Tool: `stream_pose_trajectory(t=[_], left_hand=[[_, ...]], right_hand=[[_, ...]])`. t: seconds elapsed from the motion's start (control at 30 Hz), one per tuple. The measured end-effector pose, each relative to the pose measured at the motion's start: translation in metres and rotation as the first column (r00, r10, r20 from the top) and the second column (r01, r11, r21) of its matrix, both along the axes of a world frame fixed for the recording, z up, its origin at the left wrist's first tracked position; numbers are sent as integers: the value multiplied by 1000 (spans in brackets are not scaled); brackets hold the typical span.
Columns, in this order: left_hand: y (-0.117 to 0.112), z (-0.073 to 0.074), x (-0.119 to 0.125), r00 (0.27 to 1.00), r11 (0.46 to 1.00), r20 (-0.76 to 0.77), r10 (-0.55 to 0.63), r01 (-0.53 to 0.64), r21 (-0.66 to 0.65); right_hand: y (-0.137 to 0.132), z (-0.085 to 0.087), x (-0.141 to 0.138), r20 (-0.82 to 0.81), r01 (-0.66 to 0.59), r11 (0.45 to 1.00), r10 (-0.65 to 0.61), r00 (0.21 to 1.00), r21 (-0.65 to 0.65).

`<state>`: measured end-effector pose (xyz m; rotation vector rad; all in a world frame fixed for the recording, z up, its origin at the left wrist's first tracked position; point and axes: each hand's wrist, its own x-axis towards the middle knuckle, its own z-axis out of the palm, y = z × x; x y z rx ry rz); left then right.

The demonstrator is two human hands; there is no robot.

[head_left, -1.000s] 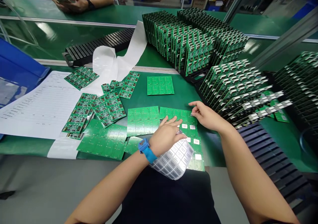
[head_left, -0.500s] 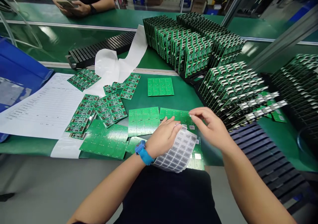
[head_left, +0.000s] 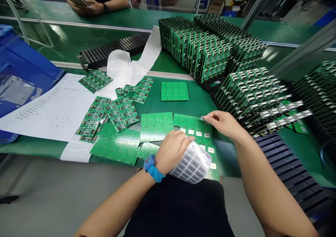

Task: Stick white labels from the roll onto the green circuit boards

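My left hand [head_left: 172, 149], with a blue wristband, is closed on a curled sheet of printed labels [head_left: 193, 163], thumb on top. With thumb and forefinger pinched, my right hand [head_left: 223, 123] holds a small label [head_left: 203, 118] at the far right corner of a green circuit board panel [head_left: 187, 121]. Several white labels [head_left: 207, 135] are stuck in rows on the panels nearer me, partly hidden by the sheet and my left hand. Bare green panels [head_left: 156, 125] lie just left of my hands, and another panel [head_left: 174, 91] lies farther back.
Black racks hold upright circuit boards [head_left: 194, 51] at the back and right. Component-side boards [head_left: 122, 112], a printed paper [head_left: 49, 111] and a blue bin [head_left: 26, 62] are at left. Across the bench, a person's hands hold a phone [head_left: 78, 1].
My left hand has closed more and lifted the label sheet, which now curls and uncovers more stuck labels. My right hand stays near the panel's far corner, its fingers drawn in around a label.
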<state>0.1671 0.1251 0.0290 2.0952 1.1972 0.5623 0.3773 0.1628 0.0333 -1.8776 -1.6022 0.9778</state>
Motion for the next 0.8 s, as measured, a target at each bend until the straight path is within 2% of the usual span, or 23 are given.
stream_pose_trajectory(t=[0.07, 0.13, 0.23, 0.4, 0.47, 0.57, 0.63, 0.7, 0.77, 0.8], left_hand=[[-1, -3, 2, 996, 996, -18, -85, 85, 36], [-3, -6, 4, 989, 990, -69, -132, 135, 40], [-4, -11, 6, 981, 988, -130, -146, 152, 33], [-3, -13, 7, 981, 989, -134, -138, 145, 42], [-2, -14, 7, 981, 989, -136, -137, 144, 42], [1, -13, 8, 985, 989, -109, -136, 140, 37], [-1, -9, 6, 994, 993, -31, -109, 110, 45], [-7, -2, 2, 996, 999, 87, -27, 24, 34], [-17, 7, -6, 978, 994, 178, 112, -111, -19], [-24, 10, -10, 962, 981, 194, 191, -184, -54]], right_hand=[[11, -9, 9, 117, -92, 992, 102, 988, -85], [17, -15, 12, 141, -134, 985, 148, 979, -109], [20, -18, 8, 181, -157, 981, 176, 968, -116], [16, -15, -2, 286, -169, 980, 192, 939, -103], [13, -12, -5, 372, -162, 986, 165, 913, -41], [10, -6, -9, 517, -130, 980, 34, 855, 150], [13, -5, -11, 454, -153, 965, 41, 890, 213], [20, -6, -13, 245, -245, 957, 203, 948, 158], [27, -11, -16, 66, -353, 932, 348, 935, 79], [29, -14, -17, 26, -378, 925, 377, 926, 48]])
